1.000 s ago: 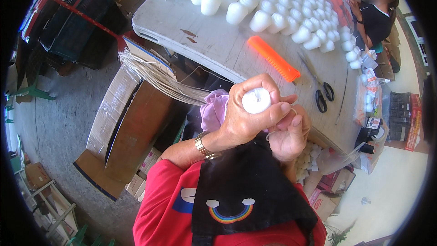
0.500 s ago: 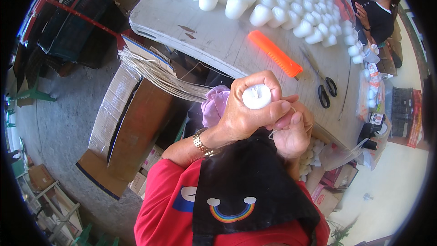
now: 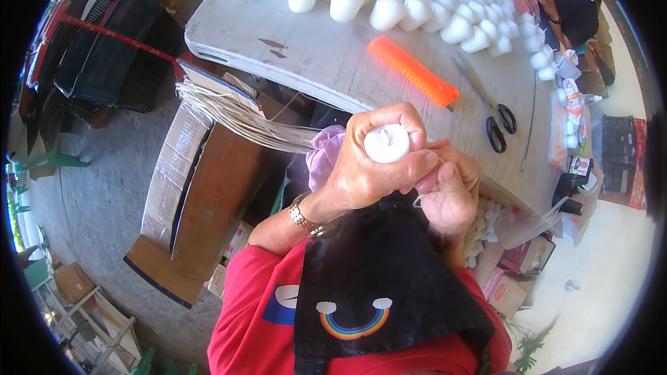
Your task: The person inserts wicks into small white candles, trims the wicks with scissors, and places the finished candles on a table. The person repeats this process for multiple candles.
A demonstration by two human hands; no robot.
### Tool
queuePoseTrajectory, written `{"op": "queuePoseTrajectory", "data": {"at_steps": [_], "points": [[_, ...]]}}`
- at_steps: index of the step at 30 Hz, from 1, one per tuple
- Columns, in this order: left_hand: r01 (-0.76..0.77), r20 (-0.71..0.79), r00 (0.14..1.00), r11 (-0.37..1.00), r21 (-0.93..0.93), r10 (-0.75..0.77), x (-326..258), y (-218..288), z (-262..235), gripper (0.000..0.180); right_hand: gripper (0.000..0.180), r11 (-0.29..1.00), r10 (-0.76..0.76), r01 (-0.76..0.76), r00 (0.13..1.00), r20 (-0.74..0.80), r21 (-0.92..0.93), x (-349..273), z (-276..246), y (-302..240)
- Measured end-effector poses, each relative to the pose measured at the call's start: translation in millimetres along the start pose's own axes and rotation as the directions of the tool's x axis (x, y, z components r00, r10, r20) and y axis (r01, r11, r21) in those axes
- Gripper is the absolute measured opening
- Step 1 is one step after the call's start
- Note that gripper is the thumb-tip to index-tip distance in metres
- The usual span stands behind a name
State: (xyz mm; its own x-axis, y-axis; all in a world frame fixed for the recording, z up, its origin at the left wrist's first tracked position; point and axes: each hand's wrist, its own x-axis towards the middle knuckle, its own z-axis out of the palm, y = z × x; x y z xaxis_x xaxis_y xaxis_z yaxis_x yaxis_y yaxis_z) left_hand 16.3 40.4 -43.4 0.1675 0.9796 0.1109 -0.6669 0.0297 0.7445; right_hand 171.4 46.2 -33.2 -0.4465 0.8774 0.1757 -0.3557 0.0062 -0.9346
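My left hand [image 3: 372, 167], a gold-coloured watch or bracelet at its wrist, is wrapped round a short white candle [image 3: 387, 143]. The candle's round end faces up, with a small raised lump at its middle. Against the left thumb, my right hand [image 3: 450, 191] pinches a thin pale cord that looks like wick [image 3: 417, 201]; most of it is hidden by the fingers. Whether the cord joins the candle cannot be seen. Beyond the hands, an orange-handled cutter [image 3: 415, 71] and black-handled scissors [image 3: 497, 127] lie on the table [image 3: 292, 68].
Many white candles [image 3: 389, 10] stand in rows across the far side. A bundle of pale wicks [image 3: 243, 121] lies over a cardboard box [image 3: 208, 194] to my left, beside a lilac cloth [image 3: 326, 155]. A person [image 3: 573, 14] is at the far right.
The view has shifted slightly, so the table and its things sit a little higher and further left. Both hands keep their holds, and the candle's end is tilted a little differently.
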Motion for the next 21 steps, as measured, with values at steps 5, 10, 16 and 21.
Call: {"op": "queuePoseTrajectory", "data": {"at_steps": [5, 10, 16, 21], "points": [[-0.007, 0.009, 1.0, 0.999, 0.046, 0.007, 4, -1, 0, 0.018, 0.034, 0.998, 0.036, -0.036, 0.999, 0.0, 0.043, -2, -3, -1], [0.082, 0.03, 0.996, 0.991, 0.105, -0.086, 3, 3, -3, 0.016, 0.034, 0.995, 0.071, -0.07, 0.997, -0.014, 0.071, -6, -6, 2], [-0.144, -0.083, 0.989, 0.944, -0.296, 0.125, 10, -4, 4, 0.02, 0.035, 0.972, -0.207, 0.208, 0.978, -0.015, 0.112, 3, -3, 11], [-0.174, -0.138, 0.984, 0.764, -0.621, 0.113, 7, -10, 21, 0.02, 0.019, 0.819, -0.355, 0.287, 0.934, 0.046, 0.498, 9, -1, 15]]}}
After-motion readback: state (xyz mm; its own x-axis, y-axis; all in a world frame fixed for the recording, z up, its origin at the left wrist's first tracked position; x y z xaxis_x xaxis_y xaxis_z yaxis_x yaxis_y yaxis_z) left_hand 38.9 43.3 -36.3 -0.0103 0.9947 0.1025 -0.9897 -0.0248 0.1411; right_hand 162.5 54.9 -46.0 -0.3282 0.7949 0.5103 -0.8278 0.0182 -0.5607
